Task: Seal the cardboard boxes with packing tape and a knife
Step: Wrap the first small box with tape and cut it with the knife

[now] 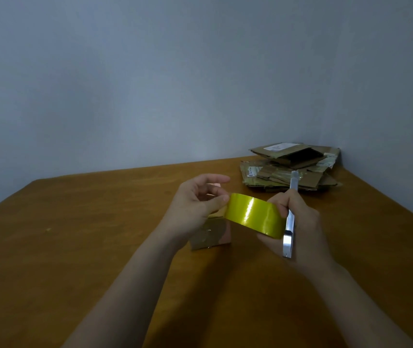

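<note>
A strip of yellow tape (253,214) is being held tight between both hands, just above a small cardboard box (213,238) sitting on the brown surface (75,247); one end is being pinched in the grip of the left hand (195,207); a silver knife (290,222) is being held in the closed grip of the right hand (305,229), with the tape's other end hidden there. The strip is probably being made ready for cutting; next, the blade is likely being called for across the tape, kept away from fingers; a pile of flat boxes (288,169) is lying at the far corner.
</note>
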